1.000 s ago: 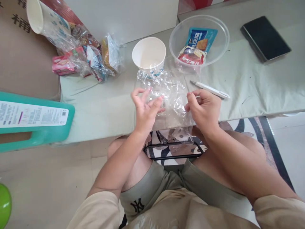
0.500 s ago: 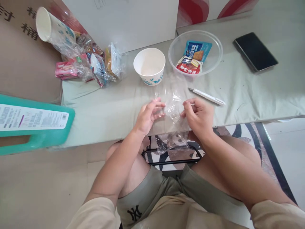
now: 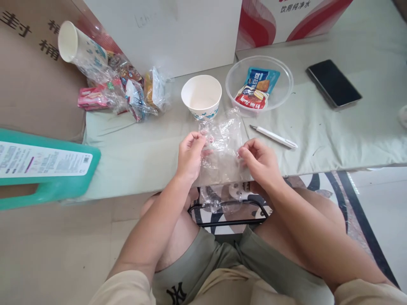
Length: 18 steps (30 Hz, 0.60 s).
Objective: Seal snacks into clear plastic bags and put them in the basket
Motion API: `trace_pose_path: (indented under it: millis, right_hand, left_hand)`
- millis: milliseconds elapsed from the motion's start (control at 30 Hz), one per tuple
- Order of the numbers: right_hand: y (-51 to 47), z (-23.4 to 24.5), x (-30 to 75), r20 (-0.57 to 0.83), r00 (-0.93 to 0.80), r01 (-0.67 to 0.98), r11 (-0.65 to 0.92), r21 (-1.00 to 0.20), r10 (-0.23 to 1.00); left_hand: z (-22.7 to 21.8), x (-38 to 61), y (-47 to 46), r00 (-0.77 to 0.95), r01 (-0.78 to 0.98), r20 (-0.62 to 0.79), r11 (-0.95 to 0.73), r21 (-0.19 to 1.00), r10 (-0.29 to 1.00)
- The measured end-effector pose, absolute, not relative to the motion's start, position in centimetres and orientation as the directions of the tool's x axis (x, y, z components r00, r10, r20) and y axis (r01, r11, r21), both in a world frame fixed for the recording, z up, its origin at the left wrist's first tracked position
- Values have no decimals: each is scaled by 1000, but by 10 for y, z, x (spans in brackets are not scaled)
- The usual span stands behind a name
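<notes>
Here's the clear plastic bag (image 3: 222,163), long axis running from near the paper cup (image 3: 205,113) across the surface (image 3: 140,156), near end drooping past the edge. Crinkled, glossy, see-through! Left hand (image 3: 190,159), right hand (image 3: 262,161): fingers seemingly pinched on its sides, glare permitting. Behind, a red-and-white box (image 3: 286,23) reads "饮用纯净水".

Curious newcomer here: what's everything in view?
Crinkled plastic bag: one, clear, centre
Round paper bowl: one, white, behind bag
Round plastic tub: one, clear, beside bowl
Snack packets: two, blue, red, in tub
Pen-shaped tool: one, white, before tub
Rectangular phone: one, black, right
Paper cup: one visible, white, upper left
Wrapped snacks: several, multicoloured, beside cup
Plastic jug: one, teal, left
Boxes: several, brown, white, red, rear
Cloth: one, pale green, underneath
Patterned mat: one, multicoloured, below
Shorts: one pair, grey, bottom
Left fingers, right fingers: two sets, bare, on bag
</notes>
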State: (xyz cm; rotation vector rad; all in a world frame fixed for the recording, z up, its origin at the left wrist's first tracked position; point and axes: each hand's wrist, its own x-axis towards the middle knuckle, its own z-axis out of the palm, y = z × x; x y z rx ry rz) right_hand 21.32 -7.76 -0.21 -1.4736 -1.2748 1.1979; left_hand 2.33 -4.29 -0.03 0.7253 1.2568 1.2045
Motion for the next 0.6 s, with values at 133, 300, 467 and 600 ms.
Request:
trace_pose_path:
  millis: [133, 300, 467, 600]
  right_hand:
    - [-73, -14, 221, -135, -38, 13, -134, -991, 990]
    - [-54, -17, 239, 152, -12, 43, 152, -987, 988]
    - [-45, -6, 248, 144, -202, -37, 139, -990, 969]
    - [-54, 0, 247, 76, -177, -62, 66, -996, 981]
  left_hand:
    - [7, 21, -42, 116, -326, -396, 412, 851, 911]
    - [14, 9, -42, 387, -276, -382, 501, 820, 839]
    - [11, 3, -40, 392, -126, -424, 504, 855, 817]
    - [7, 0, -37, 259, 15, -360, 369, 929, 896]
